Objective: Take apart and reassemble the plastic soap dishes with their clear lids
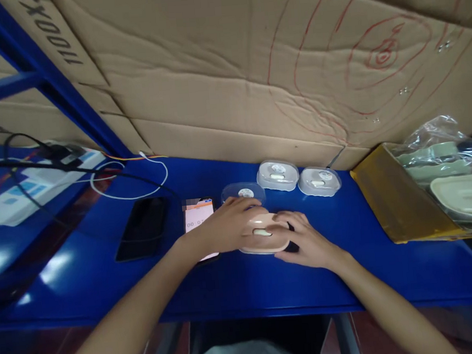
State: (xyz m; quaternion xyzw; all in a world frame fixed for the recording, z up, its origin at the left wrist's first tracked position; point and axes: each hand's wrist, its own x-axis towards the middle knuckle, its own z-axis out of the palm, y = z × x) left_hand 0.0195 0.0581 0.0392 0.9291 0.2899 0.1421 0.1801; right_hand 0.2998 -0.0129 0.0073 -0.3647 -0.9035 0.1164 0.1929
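Near the front of the blue table, a pinkish-beige oval lid-like piece (266,244) with a small pale oval part in its middle sits between my hands. My left hand (235,224) is closed over its left and upper side. From the right, my right hand (305,240) grips its edge with thumb and fingers. A clear plastic container or cover (231,191) with a round white label lies just beyond my left hand, partly hidden by it. Something dark shows under my right hand, too covered to make out.
Two clear lidded containers (277,176) with round labels stand by the cardboard wall (195,92). A lit phone (198,219) and a dark phone (141,229) lie left. Cables and a power strip (34,186) are farther left. An open carton (381,203) of pale lids stands right.
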